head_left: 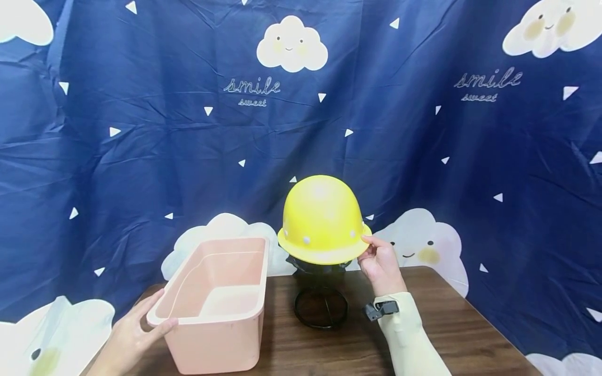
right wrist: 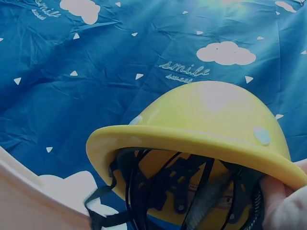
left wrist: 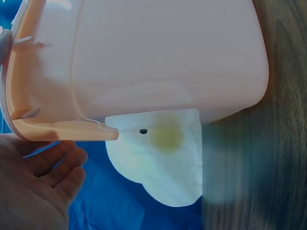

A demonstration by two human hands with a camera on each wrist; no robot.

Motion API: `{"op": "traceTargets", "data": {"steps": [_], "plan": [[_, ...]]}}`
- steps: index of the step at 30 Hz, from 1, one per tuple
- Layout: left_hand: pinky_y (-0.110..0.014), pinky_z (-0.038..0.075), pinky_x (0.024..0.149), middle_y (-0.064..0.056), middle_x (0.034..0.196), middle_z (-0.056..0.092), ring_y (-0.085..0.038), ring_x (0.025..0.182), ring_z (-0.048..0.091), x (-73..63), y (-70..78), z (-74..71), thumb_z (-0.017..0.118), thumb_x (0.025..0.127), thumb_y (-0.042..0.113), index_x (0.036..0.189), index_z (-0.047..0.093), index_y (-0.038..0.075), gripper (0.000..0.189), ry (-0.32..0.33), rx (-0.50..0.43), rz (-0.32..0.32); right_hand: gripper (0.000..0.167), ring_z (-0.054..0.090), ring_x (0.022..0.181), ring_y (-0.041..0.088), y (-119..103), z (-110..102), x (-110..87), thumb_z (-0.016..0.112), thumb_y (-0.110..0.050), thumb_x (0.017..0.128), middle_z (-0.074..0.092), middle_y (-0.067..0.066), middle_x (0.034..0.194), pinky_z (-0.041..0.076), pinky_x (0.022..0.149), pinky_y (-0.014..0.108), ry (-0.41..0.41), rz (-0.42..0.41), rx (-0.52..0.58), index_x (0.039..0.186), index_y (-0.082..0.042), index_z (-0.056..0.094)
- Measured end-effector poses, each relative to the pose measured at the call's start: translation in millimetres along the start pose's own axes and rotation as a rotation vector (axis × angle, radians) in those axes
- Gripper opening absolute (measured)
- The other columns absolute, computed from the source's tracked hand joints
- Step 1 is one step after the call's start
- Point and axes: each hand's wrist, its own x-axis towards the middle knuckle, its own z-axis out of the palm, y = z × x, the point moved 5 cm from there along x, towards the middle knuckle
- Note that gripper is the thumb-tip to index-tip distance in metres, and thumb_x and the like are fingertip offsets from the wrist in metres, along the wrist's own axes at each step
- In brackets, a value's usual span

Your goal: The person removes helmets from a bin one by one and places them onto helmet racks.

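A yellow hard hat (head_left: pixel 322 216) sits over a black wire stand (head_left: pixel 321 308) with a round base on the table. My right hand (head_left: pixel 382 263) pinches the hat's brim at its right side, thumb on top. Dark straps and the inner harness (right wrist: pixel 180 191) show under the hat in the right wrist view, where a rim edge hides part of my fingers (right wrist: pixel 274 194). To the left stands a pink plastic bin (head_left: pixel 213 344), with only its pale bottom showing inside. My left hand (head_left: pixel 129 334) holds the bin's near left corner, thumb and fingers on either side of it.
Both the bin and the stand are on a dark brown wooden table (head_left: pixel 451 324) with a rounded far right corner. Close behind it hangs a blue curtain (head_left: pixel 155 130) printed with white clouds and triangles. A small black device (head_left: pixel 382 309) is strapped to my right wrist.
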Motion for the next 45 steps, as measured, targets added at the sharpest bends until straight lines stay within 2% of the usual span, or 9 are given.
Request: {"op": "traceTargets", "data": {"steps": [3, 6, 13, 22, 32, 39, 45], "plan": [[-0.068, 0.043, 0.098, -0.025, 0.150, 0.051, -0.049, 0.133, 0.049, 0.4, -1.3, -0.7, 0.074, 0.090, 0.041, 0.152, 0.046, 0.012, 0.075, 0.001, -0.006, 0.008, 0.030, 0.073, 0.102, 0.015, 3, 0, -0.4, 0.033, 0.004, 0.103, 0.073, 0.008, 0.108, 0.042, 0.113, 0.030, -0.001, -0.007, 0.001, 0.129, -0.002, 0.047], [-0.069, 0.043, 0.098, -0.026, 0.150, 0.051, -0.050, 0.131, 0.049, 0.7, -2.8, -0.7, 0.075, 0.089, 0.041, 0.152, 0.046, 0.013, 0.075, 0.010, -0.004, 0.012, 0.034, 0.073, 0.102, 0.015, 6, 1, -0.3, 0.033, 0.004, 0.102, 0.073, 0.008, 0.109, 0.039, 0.115, 0.030, -0.003, -0.016, -0.005, 0.134, -0.003, 0.043], [-0.070, 0.043, 0.096, -0.027, 0.149, 0.051, -0.051, 0.134, 0.048, 2.7, -5.7, 0.6, 0.075, 0.089, 0.043, 0.151, 0.047, 0.009, 0.075, -0.004, 0.004, -0.003, 0.040, 0.072, 0.104, 0.013, 11, 1, -0.5, 0.032, 0.004, 0.102, 0.071, 0.006, 0.110, 0.034, 0.118, 0.030, 0.003, -0.047, -0.037, 0.141, -0.003, 0.037], [-0.067, 0.044, 0.097, -0.028, 0.146, 0.054, -0.049, 0.133, 0.050, 5.9, -7.3, 3.6, 0.076, 0.088, 0.040, 0.150, 0.049, 0.010, 0.074, 0.007, 0.004, 0.041, 0.043, 0.063, 0.120, 0.015, 17, -2, -1.2, 0.035, 0.004, 0.102, 0.069, 0.004, 0.117, 0.035, 0.119, 0.031, 0.019, -0.052, -0.027, 0.144, -0.006, 0.036], [-0.065, 0.044, 0.097, -0.027, 0.145, 0.055, -0.048, 0.131, 0.052, 10.9, -10.6, 2.7, 0.077, 0.087, 0.038, 0.148, 0.050, 0.008, 0.073, 0.040, 0.003, 0.066, 0.036, 0.071, 0.105, 0.012, 17, -1, -0.4, 0.032, 0.003, 0.103, 0.072, 0.005, 0.111, 0.035, 0.118, 0.029, -0.003, -0.043, -0.037, 0.138, -0.004, 0.040], [-0.059, 0.043, 0.097, -0.023, 0.146, 0.056, -0.042, 0.127, 0.053, 11.6, -12.5, 1.2, 0.077, 0.087, 0.039, 0.149, 0.050, 0.013, 0.073, 0.044, 0.018, 0.056, 0.042, 0.072, 0.103, 0.012, 16, -1, 1.5, 0.030, 0.002, 0.104, 0.072, 0.004, 0.110, 0.036, 0.117, 0.029, 0.003, -0.015, -0.047, 0.145, -0.007, 0.035], [-0.053, 0.043, 0.097, -0.022, 0.145, 0.057, -0.041, 0.127, 0.054, 13.4, -13.8, 1.7, 0.077, 0.087, 0.038, 0.149, 0.050, 0.013, 0.072, 0.051, 0.016, 0.068, 0.047, 0.072, 0.107, 0.012, 15, 0, 1.3, 0.033, 0.003, 0.104, 0.071, 0.004, 0.113, 0.039, 0.115, 0.029, 0.004, -0.030, -0.051, 0.150, -0.008, 0.032]]}}
